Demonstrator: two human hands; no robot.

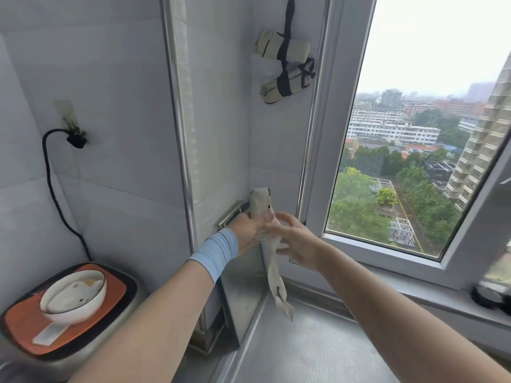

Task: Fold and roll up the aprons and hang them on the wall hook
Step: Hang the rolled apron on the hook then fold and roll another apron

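Observation:
Two rolled beige aprons, bound by black straps, hang from a hook high on the tiled wall beside the window. Lower down, a crumpled beige cloth drapes over a metal rail on the wall. My left hand, with a light blue wrist sleeve, grips the cloth near the rail. My right hand touches the same cloth from the right with fingers spread. The cloth's tail hangs down toward the steel counter.
A white bowl sits on an orange-lidded appliance at the lower left, its black cord plugged into a wall socket. A steel counter runs under the open window. A dark object lies on the sill.

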